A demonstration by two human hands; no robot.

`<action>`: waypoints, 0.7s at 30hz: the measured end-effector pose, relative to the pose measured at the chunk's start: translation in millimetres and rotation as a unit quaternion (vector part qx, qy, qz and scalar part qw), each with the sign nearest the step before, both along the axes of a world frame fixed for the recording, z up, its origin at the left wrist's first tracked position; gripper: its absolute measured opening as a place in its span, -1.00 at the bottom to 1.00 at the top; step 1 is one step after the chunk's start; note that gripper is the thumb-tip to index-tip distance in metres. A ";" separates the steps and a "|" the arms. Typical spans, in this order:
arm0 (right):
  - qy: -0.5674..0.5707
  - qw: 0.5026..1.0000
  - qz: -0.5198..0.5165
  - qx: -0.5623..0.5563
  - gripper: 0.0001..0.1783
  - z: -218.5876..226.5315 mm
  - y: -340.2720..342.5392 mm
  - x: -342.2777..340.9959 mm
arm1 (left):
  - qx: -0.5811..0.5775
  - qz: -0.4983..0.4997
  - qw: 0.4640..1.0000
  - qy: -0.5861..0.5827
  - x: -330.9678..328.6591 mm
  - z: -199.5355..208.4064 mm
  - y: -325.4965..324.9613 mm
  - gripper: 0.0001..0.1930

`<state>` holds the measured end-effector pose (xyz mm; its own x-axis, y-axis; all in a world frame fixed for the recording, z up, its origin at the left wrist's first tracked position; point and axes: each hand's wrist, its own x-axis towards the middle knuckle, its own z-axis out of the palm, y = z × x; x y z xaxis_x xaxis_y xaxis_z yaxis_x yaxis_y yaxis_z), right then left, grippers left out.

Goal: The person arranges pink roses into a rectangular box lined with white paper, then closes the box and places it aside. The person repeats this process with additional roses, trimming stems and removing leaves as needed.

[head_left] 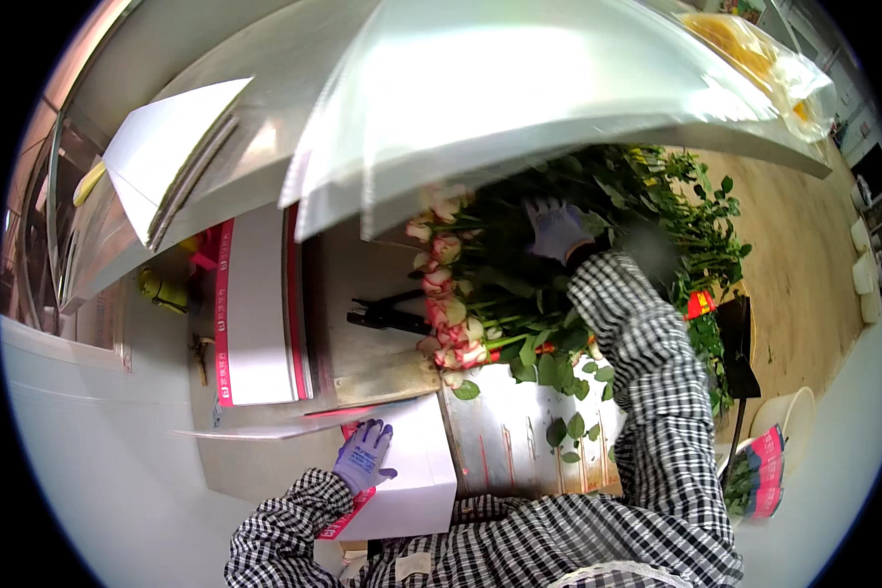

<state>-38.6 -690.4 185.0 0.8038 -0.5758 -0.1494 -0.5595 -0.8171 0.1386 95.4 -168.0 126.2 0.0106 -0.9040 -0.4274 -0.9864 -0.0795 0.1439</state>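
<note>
Both hands wear pale purple-and-white gloves. My left hand (365, 456) rests flat with fingers apart on a white wrapping sheet (416, 441) with a pink printed band, at the near left of the bench. Farther off, my right hand (557, 228) reaches into a heap of leafy rose stems (519, 265), its fingers spread over the dark foliage; the fingertips are partly lost among leaves, and no stem is plainly gripped. Pink-edged cream rose heads (446, 294) line the left side of the heap. Loose leaves (568, 431) lie on the metal worktop below it.
A metal shelf (206, 216) with clear plastic sheets (480, 108) overhangs the far side. Left stand white sheets with pink edging (260, 314). A black tool (392, 314) lies beside the blooms. To the right are a black upright plate (736, 343) and a pink-wrapped bunch (759, 475) by a white bucket (789, 412).
</note>
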 end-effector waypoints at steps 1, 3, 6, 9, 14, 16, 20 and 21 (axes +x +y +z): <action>0.063 0.996 -0.013 0.060 -0.11 -21.4 -15.8 2.9 | 0.003 -0.039 0.999 -0.018 0.4 -0.4 -2.2 -0.03; 0.021 0.994 -0.025 0.105 -0.18 -16.6 -28.8 21.1 | 0.030 0.009 0.999 0.006 -2.1 -10.5 11.1 -0.04; -0.002 0.988 -0.047 0.145 -0.21 0.6 -47.9 23.0 | 0.037 0.053 0.996 0.062 -3.1 -14.6 17.8 -0.06; 0.001 0.986 -0.062 0.153 -0.22 11.1 -66.9 21.3 | 0.155 0.087 0.979 0.097 -0.4 11.7 -3.7 -0.06; 0.004 0.985 -0.074 0.157 -0.23 13.8 -85.6 17.0 | 0.112 0.121 0.975 0.147 -2.3 29.8 -9.2 -0.08; 0.006 0.985 -0.067 0.160 -0.24 19.2 -82.8 23.9 | 0.111 0.184 0.948 0.236 -6.4 32.2 -5.9 -0.08; 0.014 0.986 -0.046 0.160 -0.25 46.4 -76.4 19.4 | 0.085 0.125 0.976 0.157 -1.2 -2.1 14.3 -0.08; 0.018 0.986 -0.051 0.157 -0.25 59.1 -69.5 12.9 | 0.056 0.086 0.989 0.110 1.4 -20.6 23.4 -0.08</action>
